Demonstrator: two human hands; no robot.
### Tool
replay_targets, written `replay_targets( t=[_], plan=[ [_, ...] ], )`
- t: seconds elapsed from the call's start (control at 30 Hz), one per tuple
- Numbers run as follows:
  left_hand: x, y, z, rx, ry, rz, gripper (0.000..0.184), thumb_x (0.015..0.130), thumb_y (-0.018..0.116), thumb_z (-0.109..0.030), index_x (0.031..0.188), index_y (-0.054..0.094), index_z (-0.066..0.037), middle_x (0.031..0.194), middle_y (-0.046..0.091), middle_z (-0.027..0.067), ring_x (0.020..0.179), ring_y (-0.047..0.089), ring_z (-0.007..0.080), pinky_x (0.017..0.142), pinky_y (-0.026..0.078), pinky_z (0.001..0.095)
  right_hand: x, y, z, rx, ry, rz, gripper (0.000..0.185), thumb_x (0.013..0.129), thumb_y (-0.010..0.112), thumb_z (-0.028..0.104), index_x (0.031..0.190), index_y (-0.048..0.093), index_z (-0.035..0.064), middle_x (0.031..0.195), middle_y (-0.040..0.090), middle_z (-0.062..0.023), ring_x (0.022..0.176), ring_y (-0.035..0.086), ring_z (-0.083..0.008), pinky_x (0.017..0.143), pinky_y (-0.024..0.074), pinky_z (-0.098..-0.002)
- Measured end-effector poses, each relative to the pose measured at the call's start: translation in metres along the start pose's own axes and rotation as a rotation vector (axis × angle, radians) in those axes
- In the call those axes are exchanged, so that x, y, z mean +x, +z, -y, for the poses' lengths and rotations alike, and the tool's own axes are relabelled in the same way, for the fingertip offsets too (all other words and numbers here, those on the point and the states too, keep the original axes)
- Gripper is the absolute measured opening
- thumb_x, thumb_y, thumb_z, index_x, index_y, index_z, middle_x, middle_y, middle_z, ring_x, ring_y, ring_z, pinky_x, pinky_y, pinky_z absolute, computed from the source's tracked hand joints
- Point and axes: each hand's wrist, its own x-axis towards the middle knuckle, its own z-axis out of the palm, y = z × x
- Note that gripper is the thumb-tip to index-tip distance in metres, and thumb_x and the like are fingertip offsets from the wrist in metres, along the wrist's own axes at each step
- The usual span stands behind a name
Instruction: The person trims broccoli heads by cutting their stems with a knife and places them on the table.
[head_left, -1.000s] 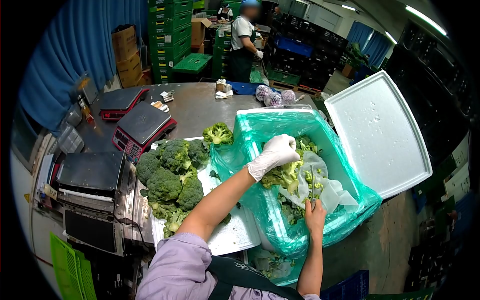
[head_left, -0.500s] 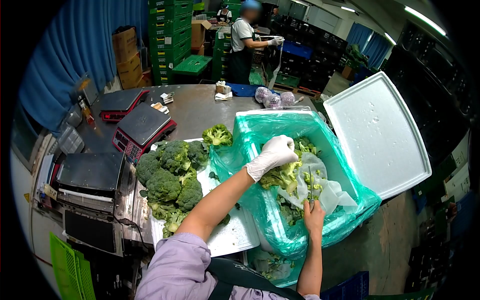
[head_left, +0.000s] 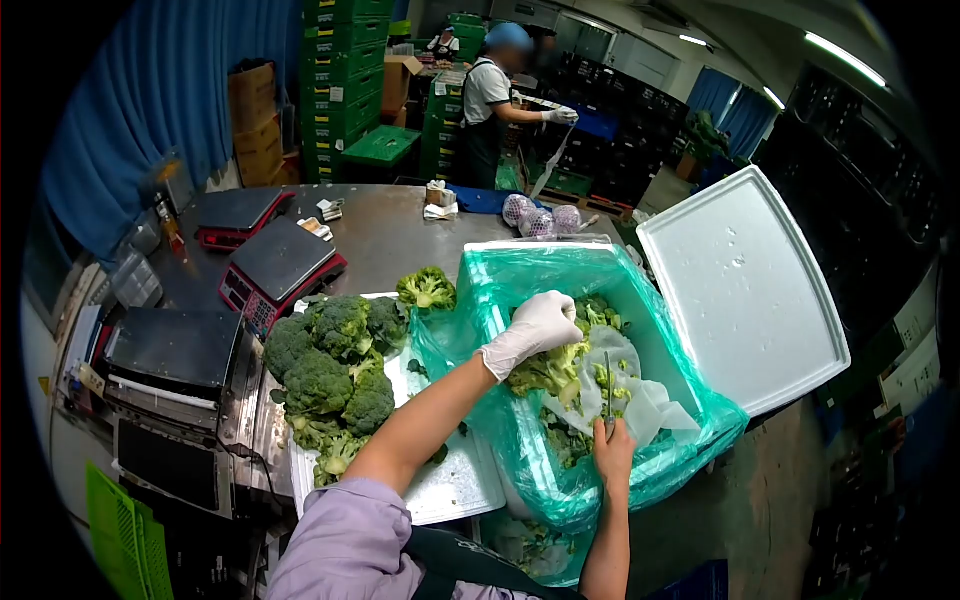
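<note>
My left hand (head_left: 543,325), in a white glove, is closed over a broccoli piece (head_left: 550,370) above the foam box (head_left: 540,247) lined with a green bag (head_left: 690,375). Its fingertips are partly hidden. My bare right hand (head_left: 613,448) is wrapped round the handle of a knife (head_left: 609,385), whose blade points away from me over the box. Inside lie broccoli trimmings and a translucent sheet (head_left: 655,410). Left of the box, several broccoli heads (head_left: 320,380) are heaped on a white foam lid (head_left: 450,480). A cut head (head_left: 427,288) sits by the box's left edge.
Two scales (head_left: 283,258) (head_left: 238,208) stand on the metal table (head_left: 390,225). Netted purple produce (head_left: 537,222) lies behind the box. A white foam lid (head_left: 745,290) leans at the right. A co-worker (head_left: 490,105) stands beyond the table, near green crates (head_left: 345,90).
The view has shifted, so the table and box sit slightly lower and further left. The co-worker has raised an arm and now holds a pale strip. My hands keep nearly the same pose.
</note>
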Motion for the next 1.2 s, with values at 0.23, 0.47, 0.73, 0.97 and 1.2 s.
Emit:
replay_targets(
  t=[0.23,0.47,0.73,0.97,1.2],
  plan=[
    [0.0012,0.0013,0.0026,0.003,-0.005,-0.006,0.019,0.057,0.067,-0.021,0.065,0.056,-0.008,0.068,0.061,0.01,0.068,0.06,0.0267,0.063,0.048,0.0349,0.0012,0.0022,-0.0038,-0.026,0.002,0.001,0.032,0.087,0.058,0.029,0.083,0.049,-0.0007,0.075,0.059,-0.0288,0.073,0.055,-0.0498,0.06,0.0422,-0.0546],
    [0.003,0.0032,0.0048,-0.002,0.007,-0.009,0.019,0.057,0.067,-0.02,0.065,0.056,-0.007,0.069,0.061,0.0106,0.068,0.06,0.0275,0.063,0.048,0.035,0.0014,0.0019,-0.0044,-0.022,0.037,0.017,0.031,0.087,0.058,0.029,0.083,0.05,-0.0008,0.076,0.059,-0.0298,0.074,0.055,-0.0503,0.061,0.0424,-0.055],
    [0.0005,0.0006,0.0036,-0.003,0.005,-0.01,0.02,0.057,0.067,-0.021,0.068,0.058,-0.007,0.072,0.062,0.0113,0.071,0.06,0.0283,0.065,0.048,0.035,0.0005,-0.0001,0.0007,-0.01,0.039,0.01,0.031,0.087,0.058,0.029,0.084,0.05,-0.0011,0.076,0.059,-0.0303,0.074,0.055,-0.0507,0.061,0.0427,-0.0548],
    [0.0001,0.0004,0.0031,0.003,0.0,-0.01,0.02,0.057,0.067,-0.022,0.068,0.058,-0.007,0.075,0.063,0.011,0.073,0.061,0.0286,0.067,0.049,0.0353,0.0003,-0.0006,0.0008,0.004,0.044,0.016,0.031,0.087,0.058,0.029,0.085,0.05,-0.0011,0.077,0.058,-0.0311,0.074,0.054,-0.0511,0.061,0.042,-0.0553],
    [-0.0005,-0.0008,0.001,0.004,-0.017,0.008,0.019,0.057,0.066,-0.021,0.067,0.057,-0.007,0.074,0.062,0.0107,0.071,0.06,0.0284,0.066,0.048,0.0353,0.0006,0.0046,-0.0035,0.001,0.024,-0.036,0.029,0.086,0.06,0.023,0.079,0.051,-0.0033,0.071,0.056,-0.026,0.068,0.055,-0.0463,0.057,0.0407,-0.0484]
  ],
)
